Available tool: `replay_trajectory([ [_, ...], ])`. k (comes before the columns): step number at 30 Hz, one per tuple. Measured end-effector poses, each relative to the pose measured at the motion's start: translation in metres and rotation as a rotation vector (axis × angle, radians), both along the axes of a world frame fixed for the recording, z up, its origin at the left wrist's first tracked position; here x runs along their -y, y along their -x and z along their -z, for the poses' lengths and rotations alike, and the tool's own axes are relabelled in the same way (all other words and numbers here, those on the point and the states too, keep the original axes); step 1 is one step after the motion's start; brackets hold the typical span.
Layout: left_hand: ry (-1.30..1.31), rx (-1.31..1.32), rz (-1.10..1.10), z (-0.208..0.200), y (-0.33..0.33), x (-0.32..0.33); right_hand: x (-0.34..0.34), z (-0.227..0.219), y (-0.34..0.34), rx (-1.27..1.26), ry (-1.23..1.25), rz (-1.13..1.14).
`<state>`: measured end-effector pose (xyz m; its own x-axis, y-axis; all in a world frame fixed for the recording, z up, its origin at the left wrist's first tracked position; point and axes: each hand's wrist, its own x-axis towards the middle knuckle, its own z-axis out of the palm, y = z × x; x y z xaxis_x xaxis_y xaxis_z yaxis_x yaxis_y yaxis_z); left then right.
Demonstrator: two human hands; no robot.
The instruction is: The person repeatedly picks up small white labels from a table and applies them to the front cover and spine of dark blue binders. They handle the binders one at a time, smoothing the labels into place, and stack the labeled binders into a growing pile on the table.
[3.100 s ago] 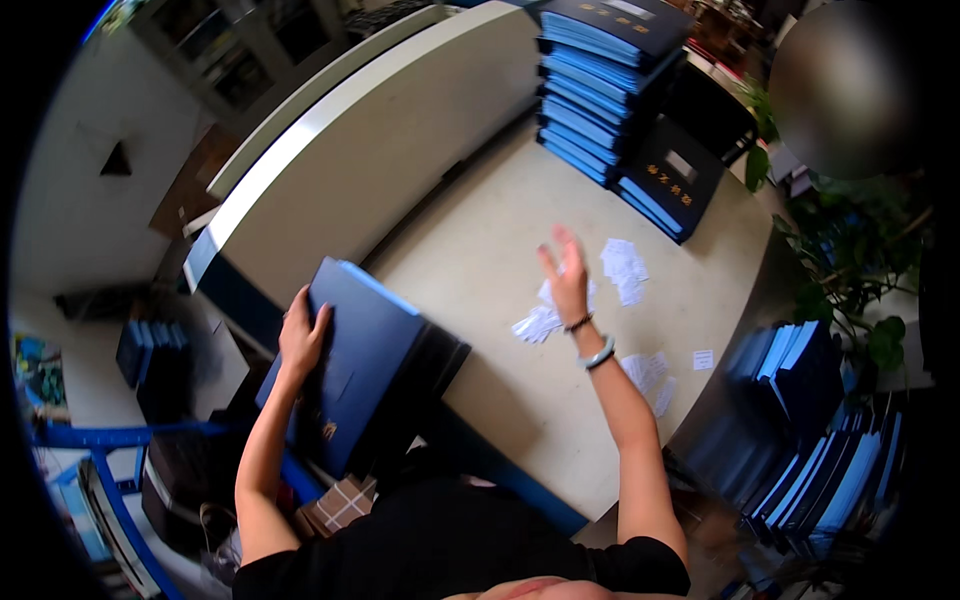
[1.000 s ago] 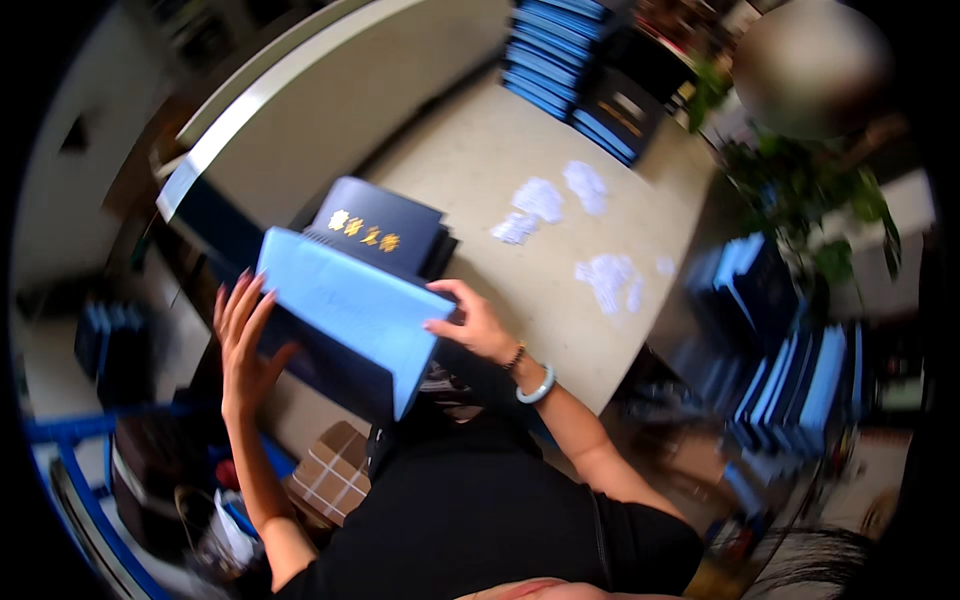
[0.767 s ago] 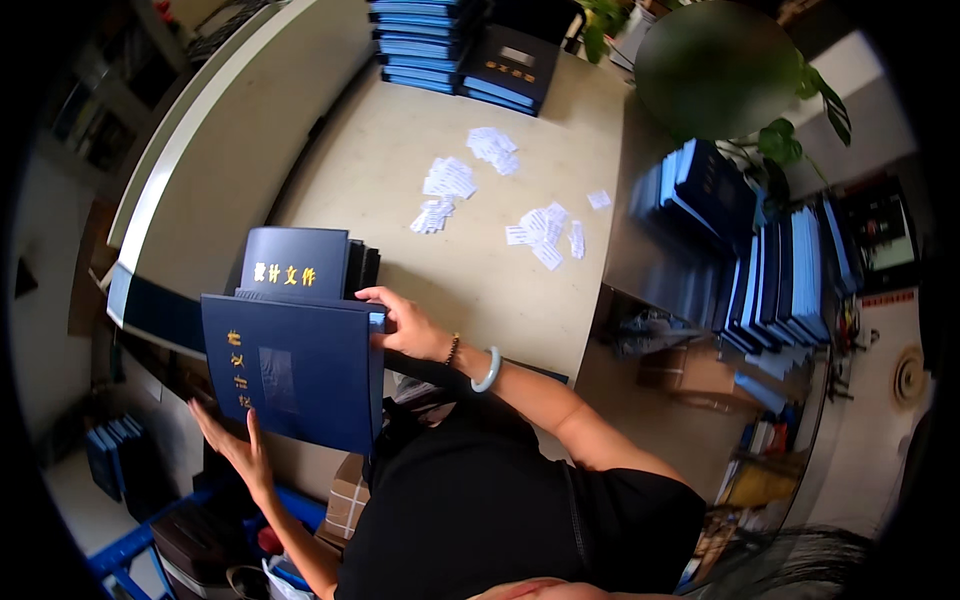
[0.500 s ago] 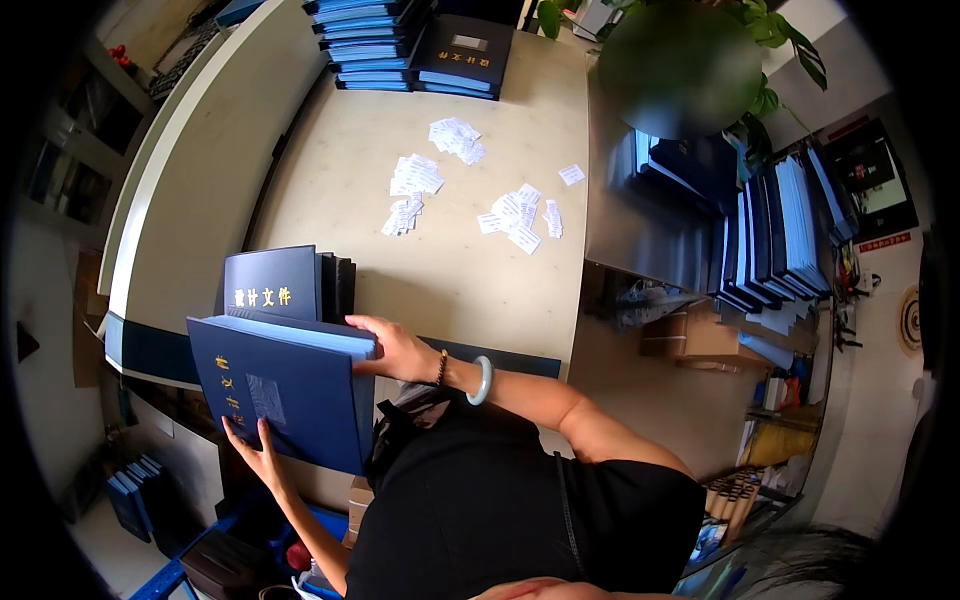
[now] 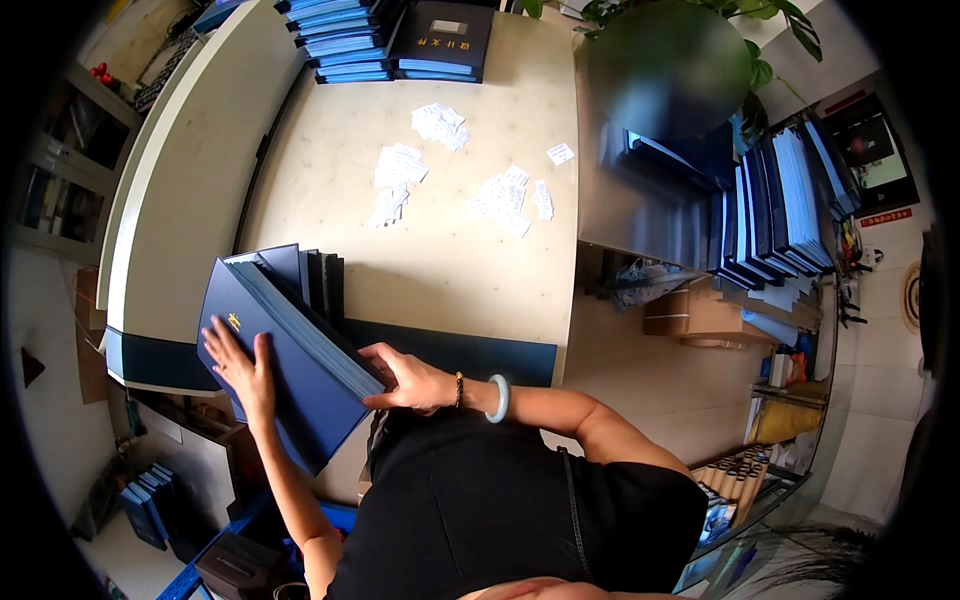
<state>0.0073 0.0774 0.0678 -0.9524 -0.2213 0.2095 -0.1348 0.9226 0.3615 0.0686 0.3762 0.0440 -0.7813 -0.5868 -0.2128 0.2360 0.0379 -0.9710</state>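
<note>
A thick dark blue file binder with gold lettering on its cover and light blue page edges is tilted at the near left corner of the table. My left hand lies against its front cover, fingers stretched and spread. At the binder's right corner, my right hand grips the edge between thumb and fingers. Behind it stand more dark binders, partly hidden by the tilted one.
Small white paper slips lie in loose piles mid-table. Stacked binders rise at the far edge. To the right are a side table with a row of binders, a leafy plant and a cardboard box below.
The binder has turned clockwise, its right end dropping towards me. My left hand has slid up the cover with fingers spread; my right hand has moved slightly right and nearer.
</note>
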Motion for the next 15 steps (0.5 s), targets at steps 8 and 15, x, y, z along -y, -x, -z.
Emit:
replay_trajectory([
  [8,0.271,0.035,0.062,0.002,0.004,-0.030,-0.094,0.055,0.078,-0.358,-0.493,0.536],
  [15,0.296,0.028,0.057,-0.001,0.008,-0.040,-0.182,0.115,0.084,-0.366,-1.311,0.758],
])
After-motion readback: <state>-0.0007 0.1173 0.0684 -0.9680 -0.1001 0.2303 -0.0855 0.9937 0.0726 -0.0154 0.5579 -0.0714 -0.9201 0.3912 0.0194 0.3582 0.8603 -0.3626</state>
